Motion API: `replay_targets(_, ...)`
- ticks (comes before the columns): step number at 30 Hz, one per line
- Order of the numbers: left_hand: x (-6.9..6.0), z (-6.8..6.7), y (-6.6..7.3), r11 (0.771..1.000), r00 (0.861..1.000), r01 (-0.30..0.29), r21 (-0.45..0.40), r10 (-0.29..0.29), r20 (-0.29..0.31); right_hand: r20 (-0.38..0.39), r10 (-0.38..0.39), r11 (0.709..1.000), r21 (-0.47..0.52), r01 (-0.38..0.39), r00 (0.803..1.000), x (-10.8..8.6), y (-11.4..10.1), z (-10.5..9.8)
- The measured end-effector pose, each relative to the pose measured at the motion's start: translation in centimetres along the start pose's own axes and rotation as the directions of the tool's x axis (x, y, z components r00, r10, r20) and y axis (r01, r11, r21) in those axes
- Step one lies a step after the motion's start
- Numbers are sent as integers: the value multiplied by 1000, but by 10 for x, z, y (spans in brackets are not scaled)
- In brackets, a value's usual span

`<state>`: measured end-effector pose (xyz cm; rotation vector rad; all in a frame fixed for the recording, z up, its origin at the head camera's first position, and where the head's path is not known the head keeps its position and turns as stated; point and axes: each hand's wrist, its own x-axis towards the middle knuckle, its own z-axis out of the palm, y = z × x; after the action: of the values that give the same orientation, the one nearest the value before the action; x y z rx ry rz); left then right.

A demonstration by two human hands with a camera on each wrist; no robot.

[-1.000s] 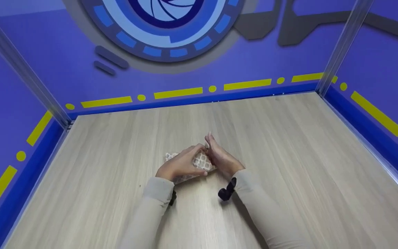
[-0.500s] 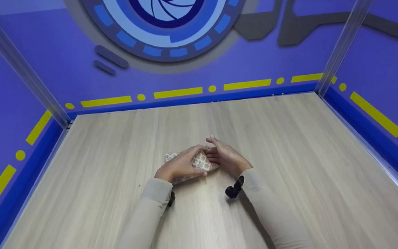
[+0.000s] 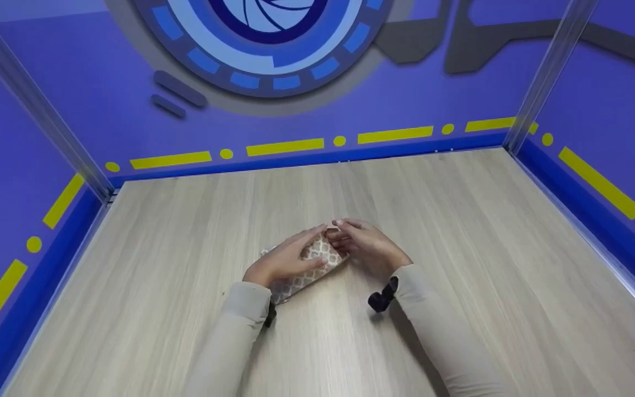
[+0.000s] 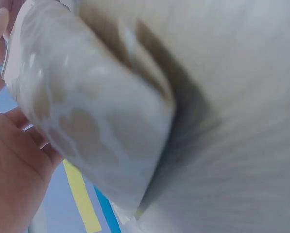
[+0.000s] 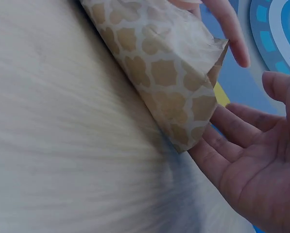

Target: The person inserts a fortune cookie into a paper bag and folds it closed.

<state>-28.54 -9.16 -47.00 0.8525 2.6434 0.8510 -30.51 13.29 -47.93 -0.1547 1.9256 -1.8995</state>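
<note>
A beige-and-white patterned paper packet (image 3: pixel 301 278) lies slanted on the wooden table. My left hand (image 3: pixel 281 263) grips it from above, thumb on the near side and fingers over the far side. At the packet's right end, my right hand (image 3: pixel 375 245) touches it with loosely bent fingers. In the right wrist view the fingers of that hand (image 5: pixel 254 158) lie behind the packet's end (image 5: pixel 164 92), the thumb apart from it. Folded layers show at one end of the packet (image 4: pixel 101 116) in the left wrist view, beside the left hand (image 4: pixel 18 167).
The light wooden table (image 3: pixel 494 264) runs back to a blue-purple wall (image 3: pixel 273 132) with yellow dashes. Similar side walls and metal corner posts frame it at left and right. A black wrist device (image 3: pixel 382 296) hangs beside my right cuff.
My right hand has shifted rightward, and its fingers have spread from the tight upright pose. The packet has tilted so more of its near side shows, with my left thumb higher on it.
</note>
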Motion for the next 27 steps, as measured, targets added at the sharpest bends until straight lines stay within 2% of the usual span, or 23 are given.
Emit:
replay_targets(7, -1, -1, -4, 998, 997, 70, 1, -70, -13, 9, -29, 994, -108, 30, 1000, -3, -2, -10)
replay_targets(18, -4, 1, -11, 994, 993, 112, -19, -113, -45, -5, -41, 993, -110, 40, 999, -10, -1, -22)
replay_targets(27, -4, 1, -11, 990, 988, 138, 23, -135, -80, -55, -37, 987, -159, 28, 998, -13, 2, -33)
